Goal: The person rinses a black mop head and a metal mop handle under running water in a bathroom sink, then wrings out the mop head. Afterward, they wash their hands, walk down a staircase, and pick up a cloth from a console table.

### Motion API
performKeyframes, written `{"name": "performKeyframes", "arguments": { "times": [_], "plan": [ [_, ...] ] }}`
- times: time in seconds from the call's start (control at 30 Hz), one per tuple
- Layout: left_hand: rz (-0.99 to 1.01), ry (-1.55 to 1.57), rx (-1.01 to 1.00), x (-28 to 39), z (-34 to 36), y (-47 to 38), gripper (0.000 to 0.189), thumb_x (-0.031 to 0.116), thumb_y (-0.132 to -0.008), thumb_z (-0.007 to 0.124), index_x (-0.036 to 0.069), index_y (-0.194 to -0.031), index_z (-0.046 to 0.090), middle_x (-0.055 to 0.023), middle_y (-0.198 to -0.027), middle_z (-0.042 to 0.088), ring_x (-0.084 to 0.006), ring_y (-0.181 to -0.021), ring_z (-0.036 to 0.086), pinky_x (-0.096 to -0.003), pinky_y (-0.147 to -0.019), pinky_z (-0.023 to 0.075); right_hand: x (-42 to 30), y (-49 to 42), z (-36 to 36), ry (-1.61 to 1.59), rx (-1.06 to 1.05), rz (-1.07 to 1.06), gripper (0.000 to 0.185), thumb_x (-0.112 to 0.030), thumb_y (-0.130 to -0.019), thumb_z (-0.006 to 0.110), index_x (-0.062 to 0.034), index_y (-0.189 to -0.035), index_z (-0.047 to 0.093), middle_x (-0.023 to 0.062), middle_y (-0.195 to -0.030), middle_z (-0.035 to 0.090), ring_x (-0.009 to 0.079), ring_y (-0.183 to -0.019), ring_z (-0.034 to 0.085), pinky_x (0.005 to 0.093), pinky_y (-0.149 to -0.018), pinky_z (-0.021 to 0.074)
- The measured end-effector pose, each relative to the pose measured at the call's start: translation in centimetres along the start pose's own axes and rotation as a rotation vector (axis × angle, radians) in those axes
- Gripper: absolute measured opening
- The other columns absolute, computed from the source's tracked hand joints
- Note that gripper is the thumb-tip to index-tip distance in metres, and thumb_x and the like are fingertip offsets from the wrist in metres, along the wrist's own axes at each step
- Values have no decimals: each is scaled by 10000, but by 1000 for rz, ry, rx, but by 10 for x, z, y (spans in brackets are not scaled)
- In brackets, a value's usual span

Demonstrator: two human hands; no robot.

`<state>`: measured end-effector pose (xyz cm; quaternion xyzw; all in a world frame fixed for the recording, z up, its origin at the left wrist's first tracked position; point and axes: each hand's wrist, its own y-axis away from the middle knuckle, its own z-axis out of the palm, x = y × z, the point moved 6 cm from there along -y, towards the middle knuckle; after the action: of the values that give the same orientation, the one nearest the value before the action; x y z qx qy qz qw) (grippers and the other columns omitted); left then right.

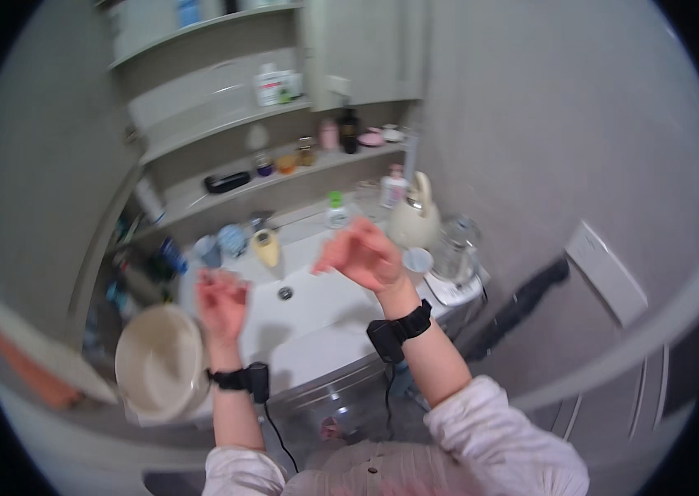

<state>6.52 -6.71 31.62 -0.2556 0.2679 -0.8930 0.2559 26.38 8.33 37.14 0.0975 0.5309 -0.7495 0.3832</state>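
Observation:
Both my hands hang above a white washbasin [318,304], palms turned up and fingers blurred. My left hand [223,305] is over the basin's left side, fingers loosely curled and apart, with nothing in it. A beige bucket [129,353] stands just left of that wrist. My right hand [365,254] is over the basin's right half, empty, with its fingers bent and spread. Behind it stand a cream kettle [414,223] and a bottle with a green cap [336,214]. A faucet with a yellow spout cover [266,247] rises at the basin's back, between the hands.
Right of the basin are a white cup [417,260] and a glass jug [456,251] on a white base [453,290]. A ledge [182,211] behind carries several bottles and jars. A mirror cabinet door [365,56] hangs above. Black straps with cables circle both wrists.

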Motion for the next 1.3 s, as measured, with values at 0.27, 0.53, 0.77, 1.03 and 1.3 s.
{"name": "performKeyframes", "arguments": {
  "times": [0.27, 0.53, 0.77, 1.03, 1.3],
  "plan": [
    [-671, -1558, -151, -121, 26, 81, 304, 314, -921, 621, 50, -1067, 666, -120, -1193, 624, -246, -1120, 581, -345, -961, 454, 97, 157, -17, 1161, 460, 837, 300, -137, -817, 627, -43, -1101, 657, 102, -1063, 682, 215, -1039, 614, 346, -899, 467],
    [-122, -518, -269, -50, 156, 51, 232, 225, -924, 557, 83, -1087, 641, -73, -1015, 661, -152, -914, 623, -373, -856, 488, -17, 82, 74, 3, 457, 61, 222, -245, -926, 518, -80, -1050, 601, 43, -957, 631, 199, -850, 549, 369, -917, 444],
    [-1108, -1601, -431, -122, 18, 294, 207, 163, -737, 609, 129, -887, 749, -65, -848, 703, -199, -872, 664, -427, -792, 502, 88, 293, 47, 1284, 426, 793, 227, -187, -753, 666, -71, -947, 689, 102, -818, 687, 299, -802, 646, 405, -830, 491],
    [-1056, -1615, 185, -32, -28, 476, 341, 307, -926, 580, 52, -1151, 609, -115, -1012, 678, -248, -903, 633, -377, -785, 494, -33, 381, 96, 2168, 702, 1007, 173, -210, -813, 620, -128, -957, 670, 88, -970, 615, 301, -942, 578, 419, -797, 483],
    [-1235, -1295, 749, 74, -83, 680, 380, 306, -910, 620, -12, -1118, 604, -62, -850, 660, -119, -739, 607, -284, -670, 499, -254, 351, 184, 2928, 1490, 345, 608, -128, -736, 645, -22, -1309, 473, 242, -1402, 358, 402, -1306, 328, 493, -1090, 279]
  ]
}}
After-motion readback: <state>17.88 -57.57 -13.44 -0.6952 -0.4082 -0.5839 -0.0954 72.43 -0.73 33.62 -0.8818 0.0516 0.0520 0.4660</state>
